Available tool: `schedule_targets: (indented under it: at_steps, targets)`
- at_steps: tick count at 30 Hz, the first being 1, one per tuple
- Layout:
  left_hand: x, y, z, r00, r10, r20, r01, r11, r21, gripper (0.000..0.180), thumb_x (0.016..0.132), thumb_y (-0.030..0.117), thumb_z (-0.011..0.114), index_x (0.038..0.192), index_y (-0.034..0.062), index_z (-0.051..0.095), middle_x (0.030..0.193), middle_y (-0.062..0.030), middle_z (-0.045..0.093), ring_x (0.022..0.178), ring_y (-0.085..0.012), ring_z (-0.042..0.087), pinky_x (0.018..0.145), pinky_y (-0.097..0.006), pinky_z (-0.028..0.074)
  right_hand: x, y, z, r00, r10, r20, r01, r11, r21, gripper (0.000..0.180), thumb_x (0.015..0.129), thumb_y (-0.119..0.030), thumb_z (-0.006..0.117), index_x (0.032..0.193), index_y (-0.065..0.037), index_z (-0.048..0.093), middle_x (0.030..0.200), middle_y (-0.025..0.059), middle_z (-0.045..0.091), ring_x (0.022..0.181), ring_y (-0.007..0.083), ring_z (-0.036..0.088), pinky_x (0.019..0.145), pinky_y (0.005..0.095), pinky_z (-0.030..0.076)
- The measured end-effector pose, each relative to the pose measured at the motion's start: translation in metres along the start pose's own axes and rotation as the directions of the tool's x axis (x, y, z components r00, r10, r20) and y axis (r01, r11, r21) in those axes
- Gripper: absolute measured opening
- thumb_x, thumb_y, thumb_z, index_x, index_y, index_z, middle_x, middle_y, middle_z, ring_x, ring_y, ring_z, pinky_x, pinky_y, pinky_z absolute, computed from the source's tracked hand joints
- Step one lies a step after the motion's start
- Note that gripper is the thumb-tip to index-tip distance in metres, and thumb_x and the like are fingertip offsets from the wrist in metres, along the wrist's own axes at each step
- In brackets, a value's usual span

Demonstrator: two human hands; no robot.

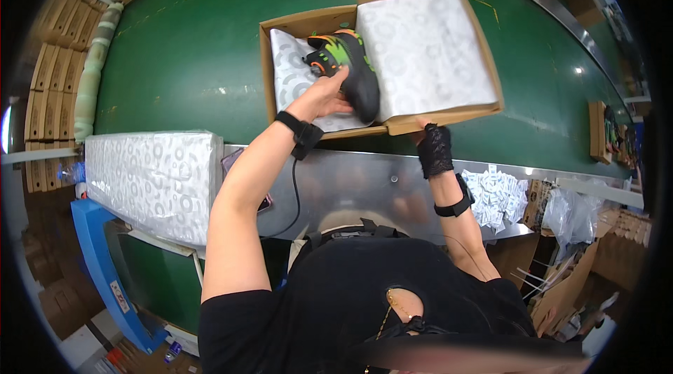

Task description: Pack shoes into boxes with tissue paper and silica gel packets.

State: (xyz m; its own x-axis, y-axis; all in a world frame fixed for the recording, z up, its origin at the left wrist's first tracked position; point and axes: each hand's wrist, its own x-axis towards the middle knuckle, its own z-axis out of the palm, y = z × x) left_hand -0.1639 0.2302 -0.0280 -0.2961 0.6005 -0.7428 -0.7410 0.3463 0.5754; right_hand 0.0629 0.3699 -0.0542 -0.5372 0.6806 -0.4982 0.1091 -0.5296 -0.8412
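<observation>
An open cardboard shoe box sits on the green belt, its lid folded over to the right. Patterned white tissue paper covers the lid side, and more lines the left compartment. In that compartment lies a black shoe with green and orange patches. My left hand is closed on the shoe's left side, thumb on top. In a black lace fingerless glove, my right hand holds the near edge of the lid by its left corner. Its fingers are partly hidden under the cardboard.
A thick stack of patterned tissue paper lies at the left on the steel ledge, with a phone partly behind my left arm. Small white paper slips are heaped at the right. Stacked cartons stand far left.
</observation>
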Motion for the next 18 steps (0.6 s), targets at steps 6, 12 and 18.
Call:
schedule_targets:
  at_steps: [6, 12, 18]
  targets:
    - [-0.079, -0.026, -0.046, 0.802, 0.499, -0.330, -0.551, 0.830, -0.084, 0.046, 0.092, 0.034, 0.034, 0.112, -0.0060, 0.043, 0.109, -0.0201, 0.051, 0.097, -0.0289, 0.053, 0.077, -0.039, 0.046, -0.012, -0.012, 0.052, 0.460, -0.802, 0.382, 0.764, 0.138, -0.630, 0.050, 0.072, -0.003, 0.053, 0.120, -0.007, 0.041, 0.116, 0.0128, 0.046, 0.106, 0.0254, 0.045, 0.085, 0.0398, 0.034]
    - [-0.051, -0.070, -0.071, 0.618, 0.701, -0.357, -0.433, 0.682, 0.589, 0.055, 0.086, 0.047, 0.039, 0.096, -0.0053, 0.053, 0.087, -0.0240, 0.058, 0.084, -0.0374, 0.054, 0.077, -0.043, 0.041, -0.007, 0.029, 0.069, 0.343, -0.565, 0.750, 0.592, -0.490, -0.640, 0.062, 0.067, 0.005, 0.047, 0.124, -0.021, 0.043, 0.130, 0.0066, 0.038, 0.118, 0.0258, 0.036, 0.091, 0.0505, 0.023]
    - [-0.043, -0.079, -0.050, 0.452, 0.822, -0.347, -0.457, 0.547, 0.701, 0.045, 0.086, 0.032, 0.043, 0.096, -0.0110, 0.049, 0.092, -0.0306, 0.054, 0.085, -0.0428, 0.052, 0.078, -0.043, 0.040, -0.008, 0.024, 0.063, 0.406, -0.492, 0.770, 0.547, -0.544, -0.636, 0.056, 0.072, 0.000, 0.048, 0.122, -0.024, 0.044, 0.130, 0.0070, 0.038, 0.118, 0.0260, 0.037, 0.089, 0.0522, 0.024]
